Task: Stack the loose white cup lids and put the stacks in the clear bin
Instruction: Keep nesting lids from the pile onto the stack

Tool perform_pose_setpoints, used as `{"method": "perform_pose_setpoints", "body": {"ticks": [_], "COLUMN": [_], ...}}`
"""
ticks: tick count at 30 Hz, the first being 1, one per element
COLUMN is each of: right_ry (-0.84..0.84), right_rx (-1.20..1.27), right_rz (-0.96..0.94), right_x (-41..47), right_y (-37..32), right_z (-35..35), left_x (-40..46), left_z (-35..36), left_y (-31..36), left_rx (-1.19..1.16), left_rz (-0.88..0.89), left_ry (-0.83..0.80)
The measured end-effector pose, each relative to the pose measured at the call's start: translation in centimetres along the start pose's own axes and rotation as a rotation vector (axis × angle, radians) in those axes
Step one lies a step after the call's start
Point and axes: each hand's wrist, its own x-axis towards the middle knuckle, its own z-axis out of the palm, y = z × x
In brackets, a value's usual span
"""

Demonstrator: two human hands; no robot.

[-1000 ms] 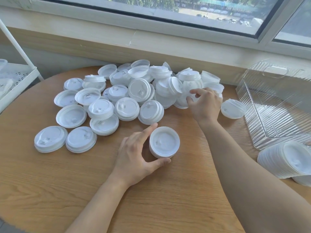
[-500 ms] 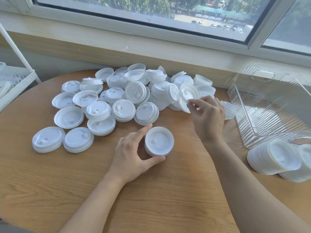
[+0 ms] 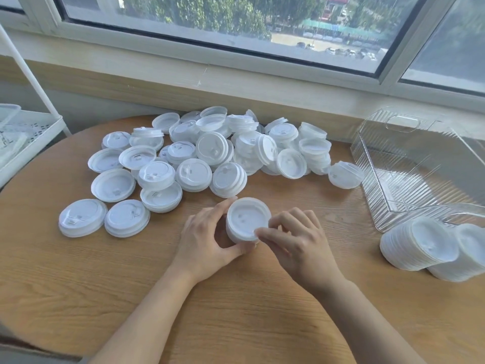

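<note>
Lids stack [image 3: 248, 220] on desk [image 3: 78, 285], front-center | left hand [image 3: 207, 241] fingers grip stack side | right hand [image 3: 296, 243] back from pile [image 3: 210, 153], fingers pinch new lid onto stack | stack grew by 1 | bin [image 3: 409, 164] empty, right

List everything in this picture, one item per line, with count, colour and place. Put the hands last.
Loose plastic cup lids: dozens, white, heaped on the far half of the table.
Short lid stack: one, white, table centre, between both hands.
Long lid stacks: two, white, lying on their sides at the right edge.
Ribbed clear plastic bin: one, transparent, far right, apparently empty.
Round wooden table: one, light brown.
Wire shelf rack: one, white, far left.
Window: one, behind the table.
Left hand: cupping the short stack.
Right hand: fingertips on the stack's rim.
</note>
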Motion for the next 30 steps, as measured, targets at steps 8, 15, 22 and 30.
{"method": "perform_pose_setpoints", "body": {"ticks": [8, 15, 22, 30], "right_ry": [-0.069, -0.205, -0.223, -0.250], "right_rx": [0.184, 0.280, 0.325, 0.294], "right_rz": [0.323, 0.461, 0.505, 0.476], "right_x": [0.3, 0.0, -0.5, 0.3], "right_y": [-0.4, 0.1, 0.6, 0.9], "right_z": [0.5, 2.2, 2.7, 2.0], "left_x": [0.0, 0.1, 0.2, 0.1], "left_z": [-0.1, -0.1, 0.2, 0.2], "left_y": [0.0, -0.1, -0.2, -0.2], "left_rx": [-0.034, -0.038, 0.019, 0.039], "left_rz": [0.010, 0.039, 0.038, 0.036], "left_ry": [-0.026, -0.033, -0.042, -0.045]}}
